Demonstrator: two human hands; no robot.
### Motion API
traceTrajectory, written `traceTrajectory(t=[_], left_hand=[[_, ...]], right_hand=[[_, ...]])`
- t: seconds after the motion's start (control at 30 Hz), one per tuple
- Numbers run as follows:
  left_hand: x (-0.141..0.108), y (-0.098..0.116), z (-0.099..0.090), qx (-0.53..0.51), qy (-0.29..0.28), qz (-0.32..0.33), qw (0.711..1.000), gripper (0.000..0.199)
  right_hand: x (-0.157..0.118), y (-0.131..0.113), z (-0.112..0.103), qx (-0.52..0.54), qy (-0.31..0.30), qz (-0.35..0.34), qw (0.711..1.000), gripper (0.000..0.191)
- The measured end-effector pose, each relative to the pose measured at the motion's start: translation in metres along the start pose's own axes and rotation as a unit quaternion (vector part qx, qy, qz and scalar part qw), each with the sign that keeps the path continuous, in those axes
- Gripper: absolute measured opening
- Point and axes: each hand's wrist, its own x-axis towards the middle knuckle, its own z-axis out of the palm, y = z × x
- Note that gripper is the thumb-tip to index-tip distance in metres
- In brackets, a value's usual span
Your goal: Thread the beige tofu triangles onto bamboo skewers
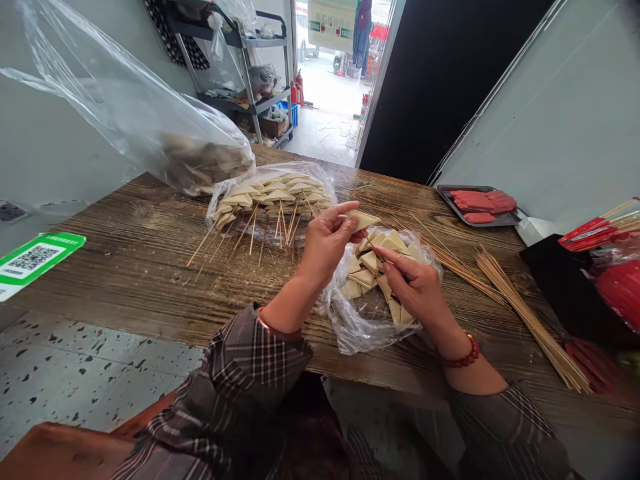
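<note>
Between thumb and fingers, my left hand [327, 237] pinches a pale, triangular piece of tofu sheet [365, 219]. My right hand [414, 281] is closed on a thin wooden skewer [373, 245], whose upper end meets the piece; how deep it goes in is hidden. Under both hands, loose tofu triangles [369, 261] lie on a clear plastic bag [350, 331]. To the left, a pile of skewered tofu triangles [277, 193] rests on another plastic sheet, sticks pointing toward me.
Bundled bare skewers [533, 317] lie at right, beside a black box [575, 287]. Behind them is a black tray [480, 219] of pink meat-like pieces. A large clear bag [200, 150] stands at the back left. A green QR card [43, 257] is at the left edge.
</note>
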Motion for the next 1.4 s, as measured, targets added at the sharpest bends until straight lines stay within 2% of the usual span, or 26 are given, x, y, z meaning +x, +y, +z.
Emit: traceTrajectory(t=[0.33,0.5,0.73,0.87,1.0,1.4], left_hand=[[-0.007,-0.006,0.008,0.008,-0.005,0.02,1.0,0.031],[-0.008,-0.009,0.01,0.002,-0.018,0.001,1.0,0.032],[-0.005,-0.002,0.003,-0.039,-0.039,-0.048,0.997,0.055],[-0.005,-0.003,0.001,-0.08,-0.096,-0.072,0.99,0.045],[-0.007,-0.004,0.003,-0.108,-0.147,-0.069,0.981,0.035],[-0.012,-0.006,0.008,-0.124,-0.145,-0.071,0.979,0.027]], right_hand=[[-0.001,0.005,0.009,-0.012,0.05,-0.015,0.999,0.034],[0.0,0.008,0.011,-0.007,0.054,-0.009,0.998,0.035],[-0.001,0.008,0.009,0.023,0.051,-0.004,0.998,0.034],[-0.001,0.007,0.008,0.017,0.039,-0.011,0.999,0.034],[-0.001,0.008,0.01,0.003,0.044,-0.027,0.999,0.033],[-0.002,0.01,0.011,-0.01,0.053,-0.025,0.998,0.031]])
